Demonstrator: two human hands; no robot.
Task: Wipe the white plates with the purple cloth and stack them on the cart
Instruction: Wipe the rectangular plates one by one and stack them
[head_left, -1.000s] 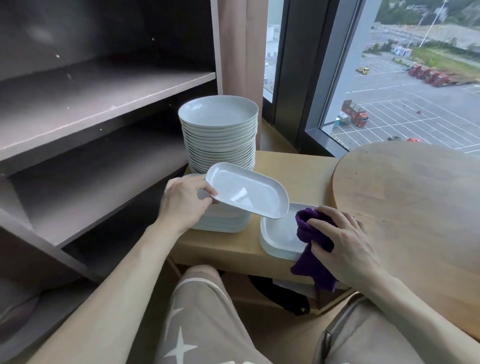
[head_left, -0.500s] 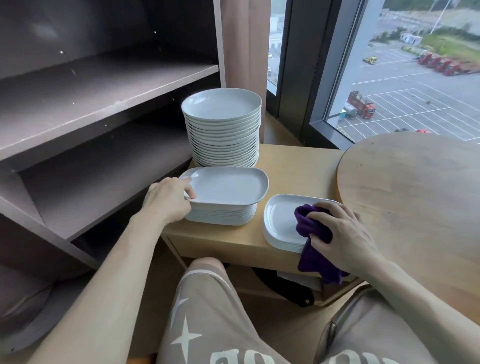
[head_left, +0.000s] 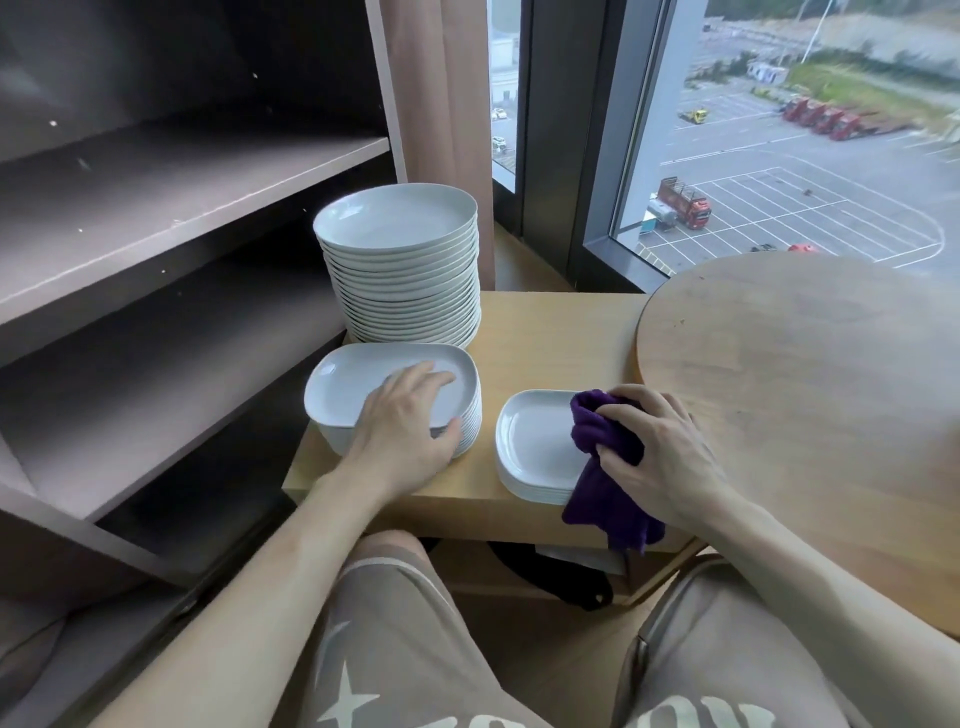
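On the light wooden cart (head_left: 550, 332) stand three piles of white plates. A tall pile of round plates (head_left: 402, 265) is at the back. In front of it is a low pile of rectangular plates (head_left: 358, 384); my left hand (head_left: 405, 431) lies over its near right corner, fingers spread on the top plate and thumb against the pile's side. To the right sits a smaller low pile of rectangular plates (head_left: 535, 441). My right hand (head_left: 660, 457) grips the bunched purple cloth (head_left: 608, 467) at that pile's right edge, the cloth hanging over the cart's front.
A dark shelving unit (head_left: 156, 218) fills the left side. A round wooden table (head_left: 810, 389) overlaps the cart on the right. A window and curtain stand behind. My knees in beige shorts are below the cart, with a black object on its lower shelf.
My left hand brought the rectangular plate down from mid-air onto the low left pile, then shifted from the plate's left edge to its near right corner. The right hand with the cloth stayed put.
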